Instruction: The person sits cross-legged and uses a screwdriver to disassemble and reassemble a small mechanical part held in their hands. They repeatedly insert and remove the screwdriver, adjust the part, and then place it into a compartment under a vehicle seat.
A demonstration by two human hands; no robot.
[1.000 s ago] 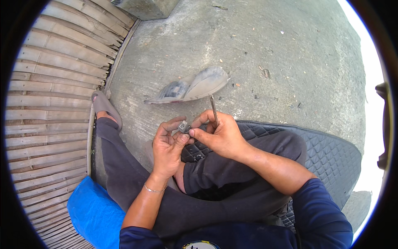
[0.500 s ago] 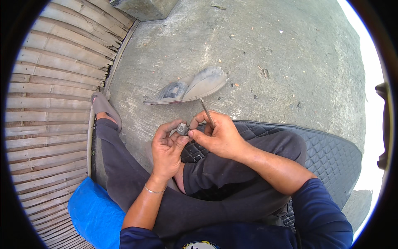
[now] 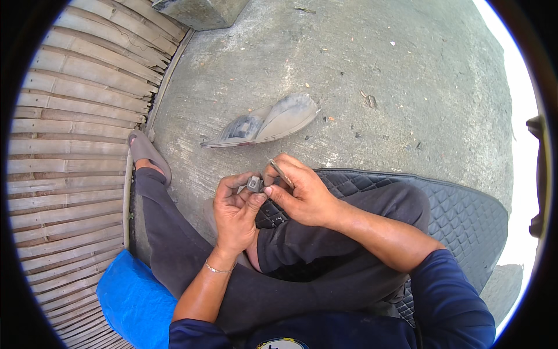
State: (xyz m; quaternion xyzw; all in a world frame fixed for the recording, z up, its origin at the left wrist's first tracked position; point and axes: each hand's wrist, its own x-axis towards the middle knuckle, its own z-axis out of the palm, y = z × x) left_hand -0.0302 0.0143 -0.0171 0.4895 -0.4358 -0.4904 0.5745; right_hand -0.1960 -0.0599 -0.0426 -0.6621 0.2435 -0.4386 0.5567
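Head view: left hand (image 3: 233, 206) gripping small grey metal block (image 3: 254, 184), fingers bent around its left and far sides, thumb at its lower right. Block sits at the fingertips, clear of the palm, a squarish face with a dark mark in the middle turned up toward the camera. Right hand (image 3: 308, 195) meets it from the right: thumb tip at the block's right edge, index curled just above. Cannot tell whether that thumb and index pinch the block itself or some smaller piece on it; fingers hide the spot. Same right hand has a thin metal rod (image 3: 281, 173) tucked in its curled fingers, slanting up-left, upper end near the block but apart from it.

Both hands above the person's crossed leg, dark trousers. Beyond them, dusty curved grey panel (image 3: 285, 121) on concrete floor (image 3: 407, 87), well apart from the fingers. Black quilted mat (image 3: 465, 212) under the bent knee, right side. Blue sheet (image 3: 136, 296) lower left, beside slatted bamboo wall (image 3: 81, 142).
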